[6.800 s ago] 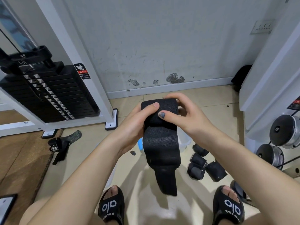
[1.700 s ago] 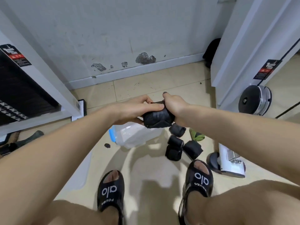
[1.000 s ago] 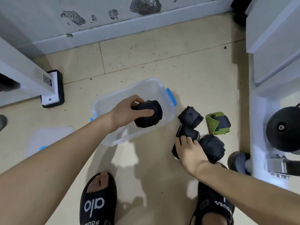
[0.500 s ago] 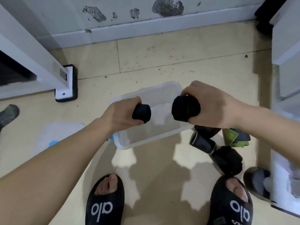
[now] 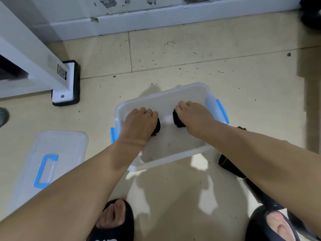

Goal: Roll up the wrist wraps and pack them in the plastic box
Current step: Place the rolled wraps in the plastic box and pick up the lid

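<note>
Both hands inside clear plastic box (image 5: 211,94) on tiled floor (image 5: 173,54), each holding a rolled black wrist wrap.

Far left: white machine frame foot (image 5: 66,80) on a black pad, near the wall. Clear lid (image 5: 57,153) with blue handle lies flat on floor, left of box, apart from it. Left hand (image 5: 140,124), ring on one finger, fingers curled over left wrap (image 5: 157,126) at box's left side; wrap mostly hidden under the hand. Right hand (image 5: 194,117) fingers curled over right wrap (image 5: 177,120) at box's right side; only its dark end shows. Small gap of bare box bottom between the two wraps. Blue latches on box's left and right ends. Black slides (image 5: 112,223) at bottom edge. Another dark wrap (image 5: 229,166) on floor by box's near right corner, partly hidden behind right forearm.
</note>
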Action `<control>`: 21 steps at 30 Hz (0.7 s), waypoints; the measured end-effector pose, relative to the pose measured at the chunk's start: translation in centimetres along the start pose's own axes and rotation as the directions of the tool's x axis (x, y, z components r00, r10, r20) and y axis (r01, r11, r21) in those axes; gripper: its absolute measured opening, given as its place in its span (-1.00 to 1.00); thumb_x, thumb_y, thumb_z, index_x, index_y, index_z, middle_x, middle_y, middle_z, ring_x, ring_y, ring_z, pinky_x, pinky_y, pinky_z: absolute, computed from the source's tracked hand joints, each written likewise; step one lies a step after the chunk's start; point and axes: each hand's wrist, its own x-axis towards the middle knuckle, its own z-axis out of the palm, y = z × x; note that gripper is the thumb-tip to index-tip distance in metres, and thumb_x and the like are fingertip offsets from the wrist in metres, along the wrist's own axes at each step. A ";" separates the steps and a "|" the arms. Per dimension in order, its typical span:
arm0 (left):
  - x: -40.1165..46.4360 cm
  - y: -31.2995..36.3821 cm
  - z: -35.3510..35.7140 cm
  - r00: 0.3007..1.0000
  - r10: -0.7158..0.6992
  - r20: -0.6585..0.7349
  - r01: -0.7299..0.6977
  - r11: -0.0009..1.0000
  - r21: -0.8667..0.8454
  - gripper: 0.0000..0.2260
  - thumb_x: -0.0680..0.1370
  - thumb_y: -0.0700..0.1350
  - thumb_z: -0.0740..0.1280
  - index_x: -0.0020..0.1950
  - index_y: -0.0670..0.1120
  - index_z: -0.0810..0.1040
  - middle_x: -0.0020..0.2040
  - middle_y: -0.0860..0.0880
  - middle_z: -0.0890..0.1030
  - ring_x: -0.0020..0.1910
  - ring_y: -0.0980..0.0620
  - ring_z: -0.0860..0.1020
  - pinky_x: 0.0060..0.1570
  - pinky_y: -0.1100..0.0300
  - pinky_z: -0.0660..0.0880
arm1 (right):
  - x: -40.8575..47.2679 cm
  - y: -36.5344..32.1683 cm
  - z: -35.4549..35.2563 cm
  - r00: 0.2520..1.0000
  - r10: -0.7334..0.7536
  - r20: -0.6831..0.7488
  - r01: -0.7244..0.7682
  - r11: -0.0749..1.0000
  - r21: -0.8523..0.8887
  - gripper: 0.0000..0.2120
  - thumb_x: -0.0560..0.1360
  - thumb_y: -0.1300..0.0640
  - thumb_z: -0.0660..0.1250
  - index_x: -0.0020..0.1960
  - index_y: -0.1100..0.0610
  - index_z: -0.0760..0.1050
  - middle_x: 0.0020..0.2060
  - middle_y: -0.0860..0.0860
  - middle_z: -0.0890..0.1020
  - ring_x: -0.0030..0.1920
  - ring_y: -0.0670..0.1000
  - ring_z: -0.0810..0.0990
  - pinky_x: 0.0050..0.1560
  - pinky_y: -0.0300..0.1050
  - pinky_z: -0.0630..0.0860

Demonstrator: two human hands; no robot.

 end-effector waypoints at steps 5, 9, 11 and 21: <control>0.4 1.0 -0.5 0.999 -0.026 -0.032 0.026 1.000 0.007 -0.56 -0.03 -0.07 0.64 -0.33 -0.01 0.47 -0.41 0.04 0.44 -0.42 0.03 0.43 -0.40 0.16 0.03 | 0.1 -0.7 0.9 0.994 -0.031 -0.105 0.018 0.991 -0.129 -0.61 0.47 0.29 0.30 0.27 0.15 0.35 0.14 0.07 0.47 0.15 0.12 0.44 -0.02 -0.10 0.18; 0.0 1.8 -0.5 0.990 -0.142 0.008 0.142 0.987 0.071 -0.64 0.02 -0.04 0.57 -0.26 0.04 0.54 -0.37 0.09 0.46 -0.43 0.04 0.25 -0.42 0.16 -0.15 | 0.0 -0.5 0.7 0.995 0.000 -0.095 -0.012 0.992 -0.126 -0.59 0.44 0.29 0.34 0.25 0.16 0.34 0.17 0.10 0.43 0.17 0.12 0.42 -0.04 -0.07 0.17; -0.2 2.1 -1.4 0.985 -0.168 0.043 0.160 0.977 0.142 -0.62 0.20 -0.05 0.49 0.00 0.05 0.57 -0.26 0.11 0.52 -0.36 0.03 0.25 -0.45 0.17 0.03 | 0.2 -0.6 1.1 0.991 0.016 -0.134 -0.034 0.990 -0.138 -0.58 0.35 0.28 0.42 0.17 0.15 0.41 0.10 0.10 0.48 0.07 0.12 0.48 -0.10 -0.07 0.20; -0.3 2.8 -3.0 0.965 -0.236 0.112 0.226 0.970 0.089 -0.64 0.52 -0.11 0.37 0.24 -0.08 0.32 0.11 -0.01 0.47 -0.08 -0.02 0.40 -0.13 0.13 0.25 | -1.4 0.0 -0.2 0.963 0.010 -0.270 0.000 0.999 0.039 -0.58 0.14 0.31 0.48 0.00 0.25 0.55 -0.13 0.18 0.56 -0.16 0.20 0.53 -0.23 -0.04 0.21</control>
